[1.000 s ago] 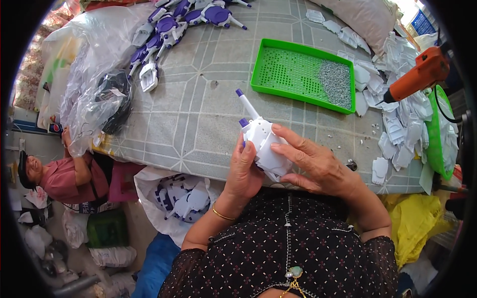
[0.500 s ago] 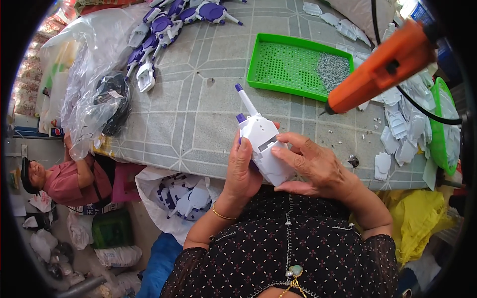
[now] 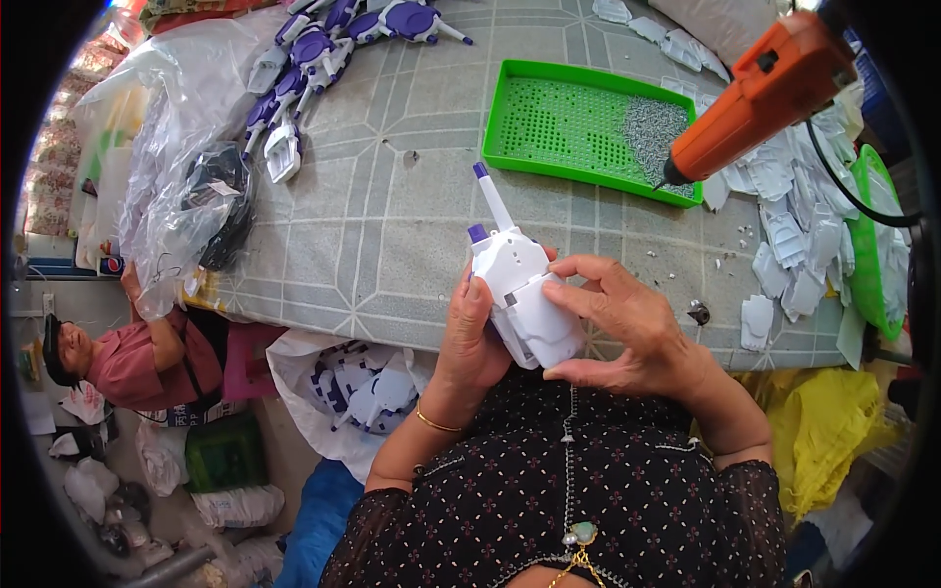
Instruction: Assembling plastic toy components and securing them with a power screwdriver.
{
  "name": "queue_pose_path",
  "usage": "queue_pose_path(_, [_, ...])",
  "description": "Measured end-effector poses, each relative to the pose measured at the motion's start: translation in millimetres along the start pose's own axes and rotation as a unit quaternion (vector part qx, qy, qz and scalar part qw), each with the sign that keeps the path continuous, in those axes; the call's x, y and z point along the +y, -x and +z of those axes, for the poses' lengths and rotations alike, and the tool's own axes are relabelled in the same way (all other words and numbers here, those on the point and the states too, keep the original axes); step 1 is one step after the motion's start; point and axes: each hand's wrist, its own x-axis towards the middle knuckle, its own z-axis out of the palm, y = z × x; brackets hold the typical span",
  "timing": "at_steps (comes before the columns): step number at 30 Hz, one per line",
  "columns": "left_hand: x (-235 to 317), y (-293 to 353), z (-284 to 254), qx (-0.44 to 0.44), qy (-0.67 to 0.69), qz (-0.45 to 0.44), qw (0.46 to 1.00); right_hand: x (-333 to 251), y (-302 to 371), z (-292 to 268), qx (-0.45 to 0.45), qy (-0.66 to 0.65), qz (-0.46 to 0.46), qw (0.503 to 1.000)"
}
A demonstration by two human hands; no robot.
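Over the table's near edge, a white toy walkie-talkie [image 3: 509, 254] with purple tips lies back side up in my left hand [image 3: 468, 323], its antenna pointing away from me. The left thumb presses along its left side, and the other fingers go out of sight beneath. My right hand [image 3: 627, 326] pinches a smooth white battery cover [image 3: 551, 325] between thumb and fingers. That cover lies over the lower back of the toy, set askew, with a slot showing at its upper left corner and a gap along its left side.
An orange electric screwdriver [image 3: 755, 98] hangs over a green tray [image 3: 588, 183] of small screws. White covers [image 3: 784, 245] are heaped at the right beside a green basket [image 3: 875, 255]. Purple-and-white toys [image 3: 319, 49] lie far left; more fill a white sack [image 3: 323, 431]. Another person [image 3: 147, 358] is at the left.
The battery cover has shifted up and right on the toy, narrowing the slot and baring a gap at its left. The hanging screwdriver has swung slightly.
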Motion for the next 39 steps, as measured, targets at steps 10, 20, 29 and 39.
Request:
queue_pose_path(10, [-2.9, -1.9, 3.3, 0.008, -0.019, 0.000, 1.000, 4.1, 1.7, 10.7, 0.012, 0.080, -0.033, 0.996])
queue_pose_path(20, [-5.3, -3.2, 13.8, 0.088, 0.048, 0.022, 0.995, 18.6, -3.1, 19.6, 0.025, 0.019, 0.000, 0.999])
queue_pose_path(29, [15.4, 11.9, 2.4, 0.152, -0.174, -0.019, 0.973, 55.2, 9.1, 13.7, 0.056, -0.019, 0.078, 0.995])
queue_pose_path(39, [34.6, -40.0, 22.0, -0.126, -0.819, 0.316, 0.463, 68.5, 8.8, -8.9, -0.014, 0.089, -0.025, 0.996])
